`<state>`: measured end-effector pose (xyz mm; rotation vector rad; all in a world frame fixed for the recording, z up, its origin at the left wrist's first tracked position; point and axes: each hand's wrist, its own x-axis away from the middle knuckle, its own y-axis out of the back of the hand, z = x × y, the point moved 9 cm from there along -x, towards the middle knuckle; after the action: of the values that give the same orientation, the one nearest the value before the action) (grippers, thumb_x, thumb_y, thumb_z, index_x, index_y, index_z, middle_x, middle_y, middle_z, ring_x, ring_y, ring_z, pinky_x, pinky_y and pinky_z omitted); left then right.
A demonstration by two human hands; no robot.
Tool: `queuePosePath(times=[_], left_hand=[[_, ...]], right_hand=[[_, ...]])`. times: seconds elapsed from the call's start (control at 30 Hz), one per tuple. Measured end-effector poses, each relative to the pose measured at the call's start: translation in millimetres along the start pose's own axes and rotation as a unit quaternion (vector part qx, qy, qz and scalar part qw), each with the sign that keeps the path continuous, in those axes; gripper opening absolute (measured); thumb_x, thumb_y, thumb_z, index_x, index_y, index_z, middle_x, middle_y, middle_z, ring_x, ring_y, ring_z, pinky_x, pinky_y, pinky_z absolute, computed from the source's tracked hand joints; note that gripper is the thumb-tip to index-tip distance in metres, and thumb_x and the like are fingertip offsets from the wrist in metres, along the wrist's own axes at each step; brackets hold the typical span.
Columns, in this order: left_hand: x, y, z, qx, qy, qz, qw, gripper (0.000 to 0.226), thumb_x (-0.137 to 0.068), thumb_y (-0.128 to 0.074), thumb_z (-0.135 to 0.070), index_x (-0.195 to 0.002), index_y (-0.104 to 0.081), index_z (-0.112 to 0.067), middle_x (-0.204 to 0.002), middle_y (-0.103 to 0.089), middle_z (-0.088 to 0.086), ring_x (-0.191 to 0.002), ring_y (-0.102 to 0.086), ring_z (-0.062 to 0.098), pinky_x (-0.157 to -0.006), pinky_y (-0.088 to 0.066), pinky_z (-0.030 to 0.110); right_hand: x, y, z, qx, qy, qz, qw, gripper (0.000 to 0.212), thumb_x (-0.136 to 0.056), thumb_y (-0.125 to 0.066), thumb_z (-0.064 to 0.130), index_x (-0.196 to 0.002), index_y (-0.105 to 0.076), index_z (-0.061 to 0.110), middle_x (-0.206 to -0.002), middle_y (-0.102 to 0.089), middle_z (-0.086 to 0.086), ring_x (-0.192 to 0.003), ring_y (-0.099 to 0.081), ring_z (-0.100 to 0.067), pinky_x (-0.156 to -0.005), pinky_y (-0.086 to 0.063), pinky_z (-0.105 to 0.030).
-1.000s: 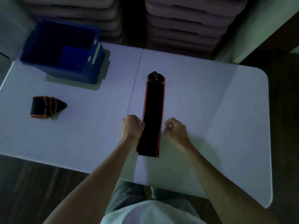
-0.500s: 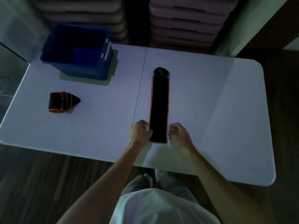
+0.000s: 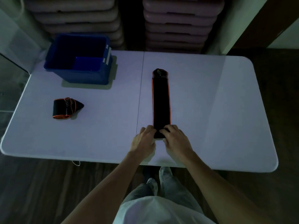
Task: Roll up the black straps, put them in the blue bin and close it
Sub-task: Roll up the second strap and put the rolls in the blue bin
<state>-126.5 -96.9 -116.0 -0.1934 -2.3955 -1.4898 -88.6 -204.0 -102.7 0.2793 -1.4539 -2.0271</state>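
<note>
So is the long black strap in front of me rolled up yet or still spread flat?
Spread flat. The long strap lies stretched along the table; left hand and right hand grip only its near end.

Near end of flat strap point(image 3: 161, 101) hidden under fingers, bin point(image 3: 77, 73) interior too dark to read

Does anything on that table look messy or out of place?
Only slightly: the rolled strap left of centre has a loose end poking out. The flat strap lies straight, and the blue bin stands upright, open.
</note>
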Motion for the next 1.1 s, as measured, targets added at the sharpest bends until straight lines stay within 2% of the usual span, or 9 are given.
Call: queuePosePath(times=[0.13, 0.23, 0.33, 0.43, 0.6, 0.73, 0.83, 1.0, 1.1], left_hand=[[-11.3, 5.7, -5.5, -0.048, -0.023, -0.013, 0.999, 0.038, -0.092, -0.055, -0.026, -0.128, -0.056, -0.015, -0.136, -0.048, -0.003, -0.125, -0.043, 0.022, -0.086, -0.050, 0.038], [-19.6, 11.8, -13.7, -0.056, -0.049, -0.010, 0.997, 0.031, -0.094, -0.052, -0.024, -0.123, -0.055, -0.014, -0.125, -0.055, 0.001, -0.119, -0.048, 0.023, -0.084, -0.049, 0.038], [-27.0, 21.2, -13.8, -0.014, -0.042, -0.008, 0.999, 0.025, -0.094, -0.051, -0.019, -0.118, -0.048, -0.013, -0.112, -0.062, 0.007, -0.104, -0.056, 0.028, -0.075, -0.051, 0.041], [-39.6, 23.1, -5.8, 0.001, -0.010, 0.020, 1.000, 0.018, -0.093, -0.052, -0.019, -0.111, -0.052, -0.015, -0.105, -0.064, 0.007, -0.097, -0.060, 0.029, -0.074, -0.054, 0.044], [-52.7, 24.1, -1.4, -0.010, 0.018, 0.039, 0.999, 0.020, -0.093, -0.052, -0.016, -0.111, -0.060, -0.015, -0.105, -0.062, 0.009, -0.096, -0.062, 0.032, -0.072, -0.050, 0.039], [-56.6, 23.2, -1.5, -0.027, 0.008, 0.008, 1.000, 0.022, -0.094, -0.052, -0.014, -0.112, -0.063, -0.010, -0.113, -0.054, 0.008, -0.109, -0.052, 0.027, -0.073, -0.049, 0.040], [-56.1, 26.1, -1.6, -0.034, -0.007, -0.038, 0.999, 0.032, -0.091, -0.059, -0.015, -0.122, -0.059, -0.012, -0.123, -0.052, 0.005, -0.115, -0.049, 0.025, -0.080, -0.052, 0.040], [-58.5, 21.9, -5.0, -0.068, -0.022, -0.027, 0.997, 0.036, -0.091, -0.057, -0.018, -0.127, -0.060, -0.020, -0.137, -0.050, -0.002, -0.124, -0.045, 0.022, -0.088, -0.045, 0.037], [-61.8, 21.7, -5.5, -0.080, -0.018, -0.011, 0.997, 0.033, -0.093, -0.054, -0.019, -0.125, -0.062, -0.021, -0.137, -0.049, -0.003, -0.124, -0.043, 0.021, -0.090, -0.045, 0.037]], right_hand=[[-6.5, -1.5, -0.3, -0.003, -0.012, 0.013, 1.000, 0.042, -0.087, -0.062, 0.010, -0.128, -0.061, 0.020, -0.128, -0.054, 0.002, -0.123, -0.045, -0.021, -0.100, -0.044, -0.036], [-10.7, -3.2, -4.1, -0.021, -0.034, 0.014, 0.999, 0.042, -0.086, -0.061, 0.006, -0.126, -0.062, 0.019, -0.127, -0.055, 0.003, -0.122, -0.046, -0.021, -0.099, -0.044, -0.035], [-16.6, 2.9, -9.0, -0.046, -0.063, -0.003, 0.997, 0.029, -0.088, -0.058, 0.007, -0.114, -0.059, 0.021, -0.108, -0.063, 0.001, -0.100, -0.055, -0.022, -0.081, -0.049, -0.035], [-25.2, 9.1, -15.4, -0.067, -0.084, -0.004, 0.994, 0.016, -0.091, -0.057, 0.012, -0.097, -0.047, 0.023, -0.084, -0.062, 0.002, -0.077, -0.056, -0.021, -0.063, -0.045, -0.034], [-38.3, 13.5, -21.6, -0.100, -0.107, 0.011, 0.989, 0.008, -0.091, -0.058, 0.012, -0.096, -0.060, 0.019, -0.093, -0.057, 0.000, -0.083, -0.060, -0.021, -0.065, -0.043, -0.029], [-48.1, 17.5, -24.6, -0.075, -0.119, 0.023, 0.990, 0.022, -0.090, -0.064, 0.021, -0.112, -0.066, 0.020, -0.107, -0.055, -0.006, -0.091, -0.062, -0.026, -0.070, -0.047, -0.032], [-52.6, 22.7, -20.9, -0.033, -0.115, 0.003, 0.993, 0.029, -0.089, -0.065, 0.021, -0.117, -0.061, 0.017, -0.112, -0.054, -0.008, -0.100, -0.057, -0.027, -0.079, -0.051, -0.038], [-45.0, 23.7, -9.9, 0.014, -0.017, -0.062, 0.998, 0.017, -0.086, -0.066, 0.012, -0.103, -0.066, 0.013, -0.109, -0.056, -0.003, -0.100, -0.054, -0.025, -0.075, -0.056, -0.038], [-36.0, 14.5, -14.7, 0.051, 0.024, -0.053, 0.997, 0.031, -0.079, -0.075, 0.019, -0.108, -0.069, 0.010, -0.107, -0.062, -0.008, -0.100, -0.061, -0.028, -0.079, -0.059, -0.039]])
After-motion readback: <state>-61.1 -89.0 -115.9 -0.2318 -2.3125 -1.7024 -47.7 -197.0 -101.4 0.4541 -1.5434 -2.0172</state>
